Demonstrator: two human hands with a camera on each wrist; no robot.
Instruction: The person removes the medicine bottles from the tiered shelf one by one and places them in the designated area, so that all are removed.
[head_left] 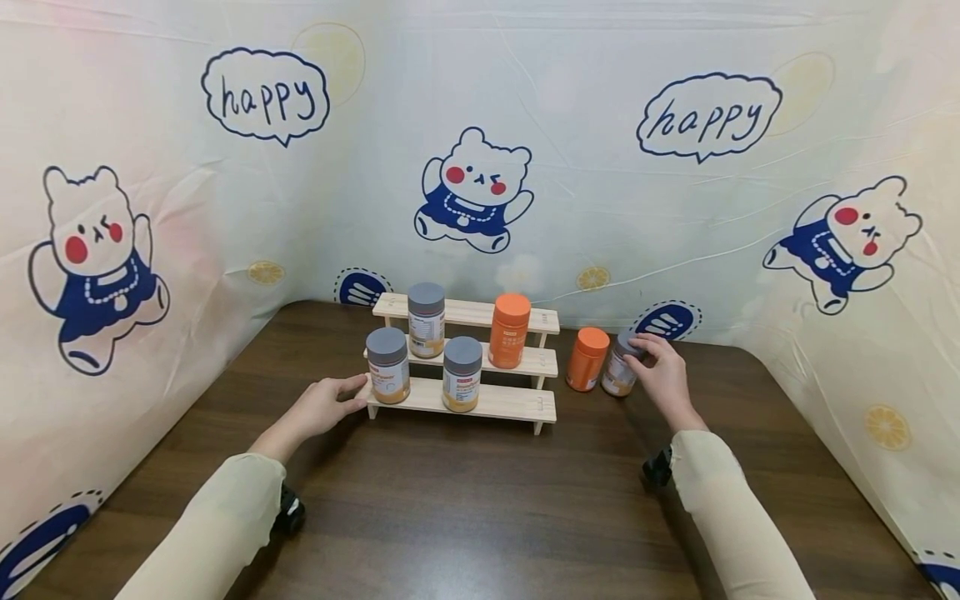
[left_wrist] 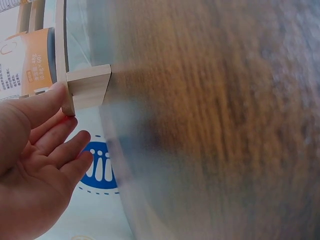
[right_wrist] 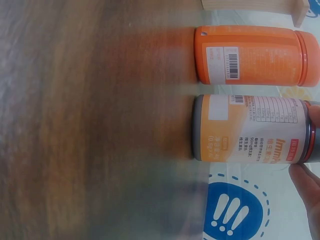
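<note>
Pale sleeves point(head_left: 731, 504) overhang the bench point(head_left: 465, 508) — left hand point(head_left: 318, 408) pinching the shelf point(head_left: 517, 405), right hand point(head_left: 663, 371) gripping a gray-lidded jar point(head_left: 619, 375) beside an orange jar point(head_left: 587, 360) (resting or raised, hard to tell). Moving it seems the step; next calls for an upright grip.

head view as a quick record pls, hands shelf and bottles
left hand: pinches left end of bottom tier
right hand: grips lid of a grey-lidded bottle
next to that bottle: orange bottle
shelf: wooden, three tiers
bottom tier: two grey-lidded bottles
middle tier: grey-lidded bottle on the left, orange bottle on the right
</note>
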